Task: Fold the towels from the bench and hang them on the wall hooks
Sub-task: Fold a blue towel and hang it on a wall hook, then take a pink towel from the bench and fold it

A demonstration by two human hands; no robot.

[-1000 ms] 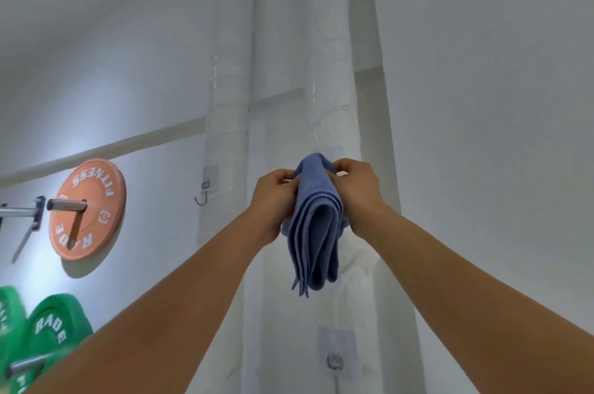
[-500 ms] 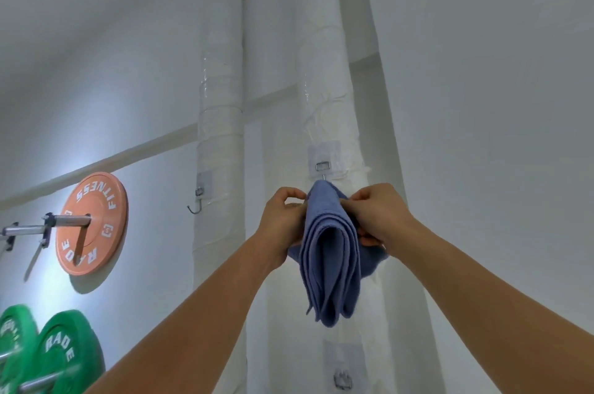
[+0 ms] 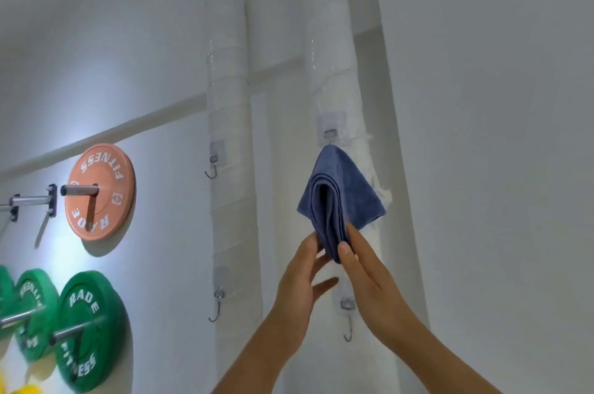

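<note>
Blue towel (image 3: pixel 340 197) hangs from hook (image 3: pixel 331 133); left hand (image 3: pixel 300 284), right hand (image 3: pixel 369 278) raised, straight fingers touching its bottom.

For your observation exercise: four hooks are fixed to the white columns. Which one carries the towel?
The upper hook on the right column: the blue towel hangs from it. The other three hooks are bare.

The towel (image 3: pixel 340 197) hangs from the upper hook (image 3: pixel 331 133) on the right pipe (image 3: pixel 334 40). The left hand (image 3: pixel 302 284) and right hand (image 3: pixel 369 278) touch its lower end from either side. A lower hook (image 3: pixel 347 319) is under it. The left pipe (image 3: pixel 226 40) carries two hooks (image 3: pixel 213 165). Weight plates (image 3: pixel 99 191) hang on the wall far left.
</note>
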